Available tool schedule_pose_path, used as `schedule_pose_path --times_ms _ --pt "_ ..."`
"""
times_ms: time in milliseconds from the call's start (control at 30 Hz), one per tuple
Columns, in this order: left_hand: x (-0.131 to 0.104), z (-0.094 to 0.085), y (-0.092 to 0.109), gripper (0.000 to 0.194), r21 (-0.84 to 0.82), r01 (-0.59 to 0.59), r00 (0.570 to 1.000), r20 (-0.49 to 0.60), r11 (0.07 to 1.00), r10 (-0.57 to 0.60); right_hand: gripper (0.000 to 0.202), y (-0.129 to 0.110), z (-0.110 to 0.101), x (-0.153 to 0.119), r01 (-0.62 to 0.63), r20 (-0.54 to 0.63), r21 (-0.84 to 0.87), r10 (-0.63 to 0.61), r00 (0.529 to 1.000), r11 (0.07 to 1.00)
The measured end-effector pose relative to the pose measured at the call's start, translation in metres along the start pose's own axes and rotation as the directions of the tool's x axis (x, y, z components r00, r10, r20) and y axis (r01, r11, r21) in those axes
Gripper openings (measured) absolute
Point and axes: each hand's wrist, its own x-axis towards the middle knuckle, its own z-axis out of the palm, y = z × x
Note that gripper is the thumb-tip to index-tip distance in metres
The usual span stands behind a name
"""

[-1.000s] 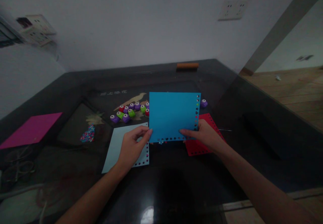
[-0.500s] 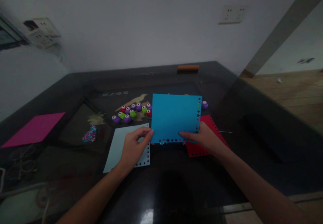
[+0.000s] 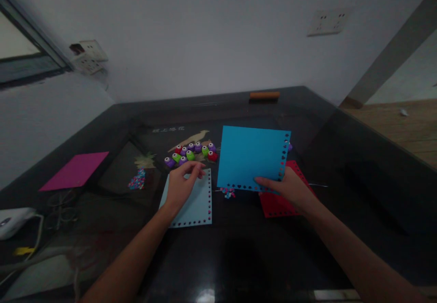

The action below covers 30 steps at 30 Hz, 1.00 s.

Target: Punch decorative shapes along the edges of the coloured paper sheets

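A blue sheet of paper is lifted off the table, with small shapes punched along its right and bottom edges. My right hand is closed on its lower right corner, thumb in front. My left hand hovers left of the sheet, empty, its fingers loosely curled and slightly apart. Below the left hand lies a pale blue sheet, punched along its right and bottom edges. Partly hidden beneath my right hand and the blue sheet is a red punched sheet. Paper bits lie under the blue sheet's lower edge.
Several red, green and purple craft punches are grouped behind the pale sheet. A magenta sheet and a pile of paper confetti lie left. An orange-brown roll rests near the wall. A white device with a cable is far left.
My left hand has let go of the blue sheet's left edge and moved apart from it. My right hand still holds the sheet. The view has shifted left.
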Motion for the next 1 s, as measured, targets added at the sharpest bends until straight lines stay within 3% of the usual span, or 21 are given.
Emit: schedule_pose_path --times_ms 167,300,400,500,633,767,1000 --pt "0.007 -0.003 -0.017 0.023 0.161 -0.022 1.000 0.008 0.987 0.021 0.042 -0.002 -0.002 0.000 0.020 -0.028 -0.040 -0.021 0.999 0.999" --pt "0.008 0.003 -0.022 0.019 0.260 -0.107 0.993 0.076 0.960 0.090 0.037 -0.003 -0.002 -0.001 0.066 -0.039 -0.102 -0.070 0.997 0.993" --pt "0.015 0.009 -0.021 0.022 0.378 -0.217 0.973 0.162 0.900 0.167 0.034 -0.004 -0.001 -0.001 0.062 -0.023 -0.111 -0.065 0.998 0.992" --pt "0.029 0.015 -0.017 0.027 0.539 -0.279 0.955 0.240 0.795 0.172 0.033 -0.004 0.000 0.000 0.057 -0.021 -0.116 -0.060 0.998 0.992" --pt "0.047 0.024 -0.017 0.034 0.658 -0.284 0.949 0.297 0.697 0.106 0.035 -0.003 -0.001 0.002 0.086 -0.024 -0.062 -0.088 0.996 0.994" --pt "0.052 0.035 -0.018 0.034 0.683 -0.266 0.949 0.310 0.680 0.059 0.035 0.000 -0.003 0.003 0.114 -0.008 -0.021 -0.114 0.993 0.993" --pt "0.047 0.051 -0.015 0.029 0.709 -0.159 0.973 0.230 0.687 -0.012 0.038 -0.003 -0.003 0.003 0.138 -0.009 -0.045 -0.138 0.990 0.989"
